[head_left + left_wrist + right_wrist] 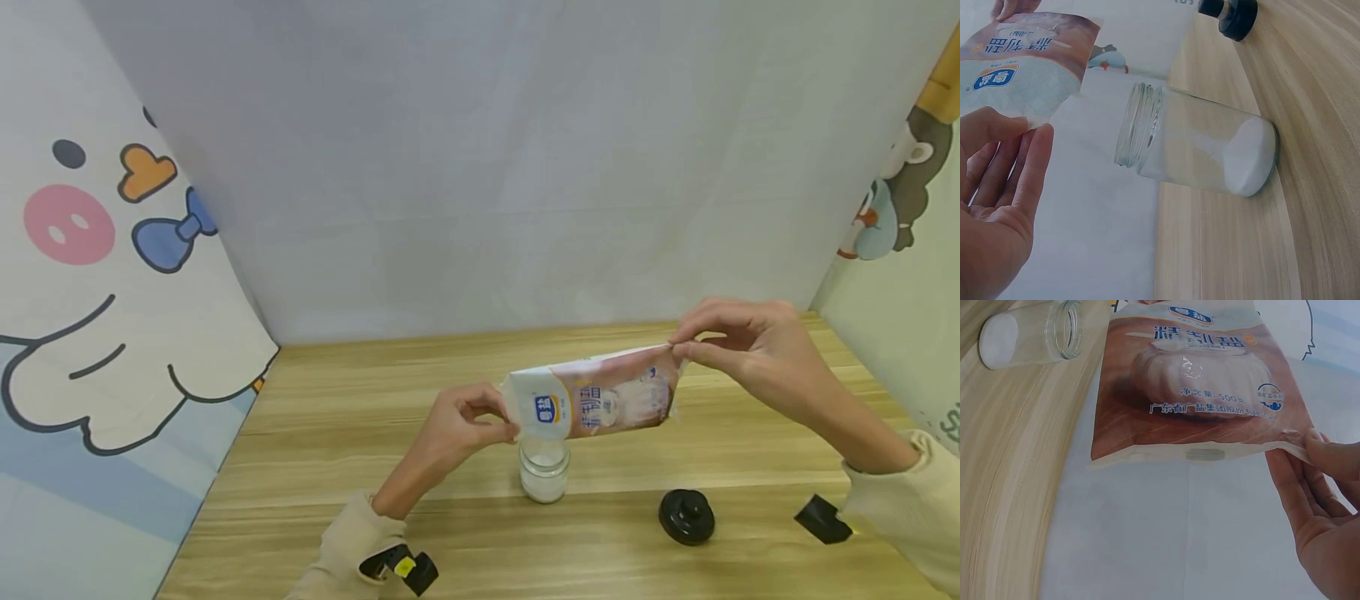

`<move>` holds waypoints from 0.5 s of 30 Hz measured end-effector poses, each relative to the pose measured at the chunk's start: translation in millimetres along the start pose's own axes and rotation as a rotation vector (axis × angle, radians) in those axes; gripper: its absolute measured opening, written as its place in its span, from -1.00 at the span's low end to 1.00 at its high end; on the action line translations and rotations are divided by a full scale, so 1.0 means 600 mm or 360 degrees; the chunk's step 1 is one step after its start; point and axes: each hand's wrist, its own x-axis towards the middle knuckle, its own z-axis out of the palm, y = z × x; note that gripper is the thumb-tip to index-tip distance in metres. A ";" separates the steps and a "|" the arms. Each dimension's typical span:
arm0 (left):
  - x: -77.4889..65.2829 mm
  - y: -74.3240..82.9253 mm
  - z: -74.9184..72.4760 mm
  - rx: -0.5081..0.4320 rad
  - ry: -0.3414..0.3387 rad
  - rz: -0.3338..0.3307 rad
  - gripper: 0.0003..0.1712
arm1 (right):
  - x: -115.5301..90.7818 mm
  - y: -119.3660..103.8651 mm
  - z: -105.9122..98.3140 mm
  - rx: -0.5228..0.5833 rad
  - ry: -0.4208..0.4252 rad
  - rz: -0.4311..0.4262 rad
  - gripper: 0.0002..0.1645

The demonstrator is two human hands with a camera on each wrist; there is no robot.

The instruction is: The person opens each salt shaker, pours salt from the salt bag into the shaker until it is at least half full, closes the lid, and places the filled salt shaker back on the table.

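Note:
A pink and white bag of salt (615,396) is held aslant above the table, its white end lower and over a clear glass jar (544,475). My left hand (457,433) pinches a corner of that lower end between thumb and finger. At the raised end, my right hand (757,350) grips the upper corner with thumb and fingertips. The jar stands upright without a lid; white salt (1250,156) lies heaped at its bottom in the left wrist view. The bag's opening is not clearly seen.
On the wooden table (300,467), a round black lid (686,517) with a knob lies to the right of the jar. A pale cloth backdrop (510,208) rises behind the table, with cartoon-printed panels at both sides.

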 end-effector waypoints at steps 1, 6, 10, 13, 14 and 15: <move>0.000 0.001 0.000 0.0000 0.0001 -0.0001 -0.85 | 0.000 0.000 0.000 0.0001 0.0001 -0.0002 -0.77; -0.001 0.002 0.000 0.0003 0.0003 0.0007 -0.86 | 0.000 -0.001 0.000 -0.0018 0.0004 -0.0008 -0.77; -0.001 0.001 0.000 -0.0005 0.0002 0.0009 -0.87 | -0.001 -0.002 0.000 -0.0003 0.0004 0.0004 -0.83; -0.001 0.001 0.000 -0.0007 0.0005 0.0005 -0.87 | -0.001 -0.001 0.000 0.0000 0.0006 0.0006 -0.86; -0.001 0.001 0.000 -0.0009 0.0006 0.0004 -0.86 | -0.001 -0.001 0.000 -0.0002 0.0006 0.0006 -0.86; -0.001 0.002 0.000 -0.0013 0.0008 0.0003 -0.85 | -0.001 -0.001 0.000 -0.0007 0.0007 0.0005 -0.86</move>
